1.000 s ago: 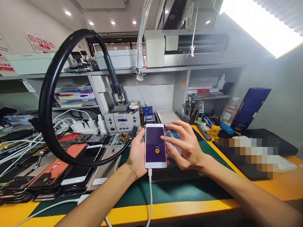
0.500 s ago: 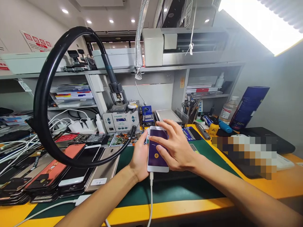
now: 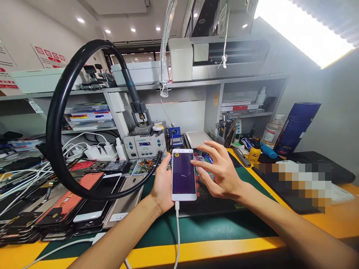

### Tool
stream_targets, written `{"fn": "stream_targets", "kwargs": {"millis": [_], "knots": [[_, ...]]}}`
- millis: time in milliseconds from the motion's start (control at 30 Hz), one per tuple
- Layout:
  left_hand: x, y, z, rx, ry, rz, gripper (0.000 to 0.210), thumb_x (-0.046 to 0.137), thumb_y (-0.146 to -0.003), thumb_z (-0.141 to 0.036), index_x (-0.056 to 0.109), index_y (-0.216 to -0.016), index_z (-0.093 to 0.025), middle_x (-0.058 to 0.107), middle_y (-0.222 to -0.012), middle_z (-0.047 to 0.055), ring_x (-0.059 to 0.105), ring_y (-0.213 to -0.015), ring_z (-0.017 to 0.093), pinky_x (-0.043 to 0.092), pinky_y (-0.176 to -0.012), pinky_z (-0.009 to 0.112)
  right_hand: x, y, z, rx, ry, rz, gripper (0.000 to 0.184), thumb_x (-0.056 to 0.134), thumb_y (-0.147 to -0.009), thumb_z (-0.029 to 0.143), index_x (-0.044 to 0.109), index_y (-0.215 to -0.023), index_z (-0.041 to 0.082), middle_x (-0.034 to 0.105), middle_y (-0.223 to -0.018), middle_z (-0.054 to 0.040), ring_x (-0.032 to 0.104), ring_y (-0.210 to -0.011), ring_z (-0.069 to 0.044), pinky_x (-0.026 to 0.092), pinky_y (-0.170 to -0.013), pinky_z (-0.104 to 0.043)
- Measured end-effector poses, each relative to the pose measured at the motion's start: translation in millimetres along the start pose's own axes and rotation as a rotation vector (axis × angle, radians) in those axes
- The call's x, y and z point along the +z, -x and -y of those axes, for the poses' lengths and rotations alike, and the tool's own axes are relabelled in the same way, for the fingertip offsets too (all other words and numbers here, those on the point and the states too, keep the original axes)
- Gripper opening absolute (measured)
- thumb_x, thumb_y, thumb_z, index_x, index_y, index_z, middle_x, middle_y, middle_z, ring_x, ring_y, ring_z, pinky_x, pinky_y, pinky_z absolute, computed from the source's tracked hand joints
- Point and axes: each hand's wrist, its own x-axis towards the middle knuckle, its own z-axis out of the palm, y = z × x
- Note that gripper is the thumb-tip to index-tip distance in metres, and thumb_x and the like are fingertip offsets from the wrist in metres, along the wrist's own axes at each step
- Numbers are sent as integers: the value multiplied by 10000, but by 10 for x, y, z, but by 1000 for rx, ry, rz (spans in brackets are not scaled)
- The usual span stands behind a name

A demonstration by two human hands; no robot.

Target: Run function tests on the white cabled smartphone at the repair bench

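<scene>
A white smartphone (image 3: 183,177) lies face up in my left hand (image 3: 162,183), whose fingers wrap behind it with tips showing at its right edge. The lit screen is dark purple with a small round yellow icon in its upper left corner. A white charging cable (image 3: 178,228) is plugged into the phone's bottom end and hangs over the table edge. My right hand (image 3: 221,172) is at the phone's right side, fingers spread and holding nothing. Its index fingertip is at the right edge of the screen; whether it touches cannot be told.
Stacked phones and phone parts (image 3: 92,201) cover the left side. A looped black hose (image 3: 54,123) arches over them from the grey soldering station (image 3: 146,145). A green mat (image 3: 224,228) lies under my hands. On the right stand a yellow bottle (image 3: 254,153) and a clear bottle (image 3: 272,130).
The yellow icon has gone from the lower middle of the screen to its upper left corner. My right hand has moved right, off the screen's middle, and the phone sits slightly further left.
</scene>
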Motion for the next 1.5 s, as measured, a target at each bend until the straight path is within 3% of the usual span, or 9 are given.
{"fn": "stream_targets", "kwargs": {"millis": [233,433,600,733,967,1267,1500], "knots": [[23,-2,-16,58,81,24,671,359,-1003,-644,711,-1227,-119,750,-1000,160,719,-852,299,551,-817,425,-3,7,190,-93,-109,53,234,630,-815,202,781,-992,228,653,-1301,-127,500,-1335,-369,443,-1075,-644],[-19,-34,60,48,56,67,639,415,-991,-645,715,-1218,-129,753,-981,140,720,-859,291,547,-811,395,66,-9,323,-99,-166,106,298,609,-840,260,768,-1090,235,615,-1353,-138,471,-1364,-373,416,-1098,-657],[-6,-37,146,-3,37,93,625,399,-1000,-627,710,-1224,-133,756,-936,134,728,-861,289,546,-827,401,98,-59,206,-25,-96,115,336,561,-909,234,755,-1183,246,541,-1442,-134,423,-1403,-361,390,-1132,-643],[13,-7,125,-60,-29,89,725,341,-981,-709,726,-1160,-122,751,-889,151,723,-813,304,552,-802,445,80,-58,48,31,-29,77,331,546,-933,223,754,-1190,241,534,-1438,-133,431,-1384,-356,414,-1110,-628],[-33,-1,18,-16,-39,95,773,372,-943,-756,736,-1102,-93,738,-872,171,700,-711,294,554,-753,474,18,6,-52,50,-15,31,335,564,-911,197,748,-1181,267,587,-1373,-109,458,-1364,-351,450,-1072,-627],[11,-3,-60,39,104,70,719,337,-986,-682,710,-1224,-116,753,-989,161,722,-867,306,548,-827,433,33,18,250,-98,-142,49,242,619,-829,222,774,-1015,227,648,-1294,-130,513,-1319,-370,431,-1080,-654],[-34,-46,13,59,72,67,681,373,-995,-647,720,-1194,-96,754,-986,156,724,-887,299,545,-838,402,122,20,373,-100,-158,145,290,600,-878,259,769,-1112,232,574,-1394,-151,437,-1394,-376,376,-1123,-670]]}}
